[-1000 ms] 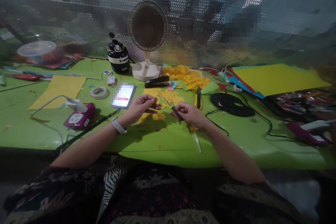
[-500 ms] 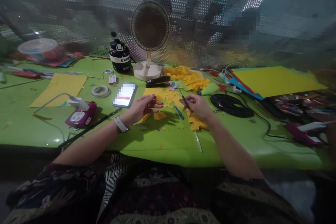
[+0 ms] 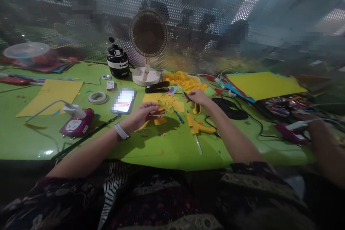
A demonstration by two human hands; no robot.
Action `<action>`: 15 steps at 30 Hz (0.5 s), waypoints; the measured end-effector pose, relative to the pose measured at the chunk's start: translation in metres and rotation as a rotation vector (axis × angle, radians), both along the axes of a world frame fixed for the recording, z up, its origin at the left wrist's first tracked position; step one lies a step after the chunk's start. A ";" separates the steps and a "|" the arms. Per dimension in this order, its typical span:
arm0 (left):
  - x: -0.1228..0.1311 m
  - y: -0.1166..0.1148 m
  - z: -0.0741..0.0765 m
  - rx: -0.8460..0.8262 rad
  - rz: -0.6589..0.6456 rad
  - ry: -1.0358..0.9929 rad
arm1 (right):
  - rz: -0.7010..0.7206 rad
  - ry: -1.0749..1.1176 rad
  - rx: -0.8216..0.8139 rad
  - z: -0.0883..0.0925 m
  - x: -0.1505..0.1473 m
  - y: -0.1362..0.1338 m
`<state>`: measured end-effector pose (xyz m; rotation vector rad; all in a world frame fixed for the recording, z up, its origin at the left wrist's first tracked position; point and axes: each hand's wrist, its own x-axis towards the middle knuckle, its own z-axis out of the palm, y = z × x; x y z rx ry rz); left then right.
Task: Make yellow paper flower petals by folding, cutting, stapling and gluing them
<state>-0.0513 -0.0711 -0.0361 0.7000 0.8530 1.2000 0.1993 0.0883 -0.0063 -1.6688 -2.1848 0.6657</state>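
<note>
My left hand point(image 3: 147, 114), a pale watch strap on its wrist, pinches a small yellow paper piece point(image 3: 161, 108) above the table. In my right hand point(image 3: 198, 97) is a slim dark-handled tool with a pointed silver tip point(image 3: 181, 88), aimed up and left; its exact kind is unclear. Between the hands, yellow paper scraps point(image 3: 167, 101) lie scattered beside a blue twisted stick point(image 3: 179, 117). Below my right forearm rests a yellow glue gun point(image 3: 198, 126), a clear glue stick point(image 3: 198, 145) near it. A yellow-and-black object point(image 3: 197, 108) sits just under my right hand.
A desk fan point(image 3: 147, 75), a dark bottle point(image 3: 118, 65) and a black stapler point(image 3: 157, 87) stand at the back, near yellow paper petals point(image 3: 183, 79). Left are a phone point(image 3: 124, 101), tape roll point(image 3: 97, 97) and purple power adapter point(image 3: 77, 124). Another person's arm point(image 3: 325, 143) reaches in at right.
My left hand now pinches a yellow piece; its fingers were spread before. My right hand has lifted up and away, uncovering the glue gun. The view has shifted, and another person's arm shows more.
</note>
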 end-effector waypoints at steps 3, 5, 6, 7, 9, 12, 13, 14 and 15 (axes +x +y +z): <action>0.000 0.000 -0.001 0.018 -0.006 0.030 | -0.018 -0.183 0.099 -0.007 -0.002 0.017; 0.000 0.000 -0.002 0.030 -0.003 0.050 | -0.039 -0.236 0.115 -0.012 -0.003 0.026; 0.000 0.000 -0.002 0.034 -0.002 0.058 | -0.050 -0.259 0.120 -0.014 -0.003 0.030; 0.000 0.000 -0.003 0.037 -0.002 0.066 | -0.062 -0.283 0.124 -0.016 -0.004 0.033; 0.000 -0.001 -0.003 0.042 0.000 0.081 | -0.081 -0.320 0.127 -0.020 -0.005 0.038; -0.001 -0.001 -0.003 0.066 -0.003 0.118 | -0.083 -0.356 0.109 -0.026 -0.005 0.041; -0.001 -0.001 -0.003 0.077 -0.005 0.130 | -0.077 -0.362 0.099 -0.027 -0.005 0.042; -0.001 -0.001 -0.003 0.084 -0.007 0.142 | -0.069 -0.365 0.089 -0.029 -0.005 0.041; -0.001 -0.002 -0.003 0.088 -0.009 0.152 | -0.060 -0.364 0.080 -0.030 -0.004 0.041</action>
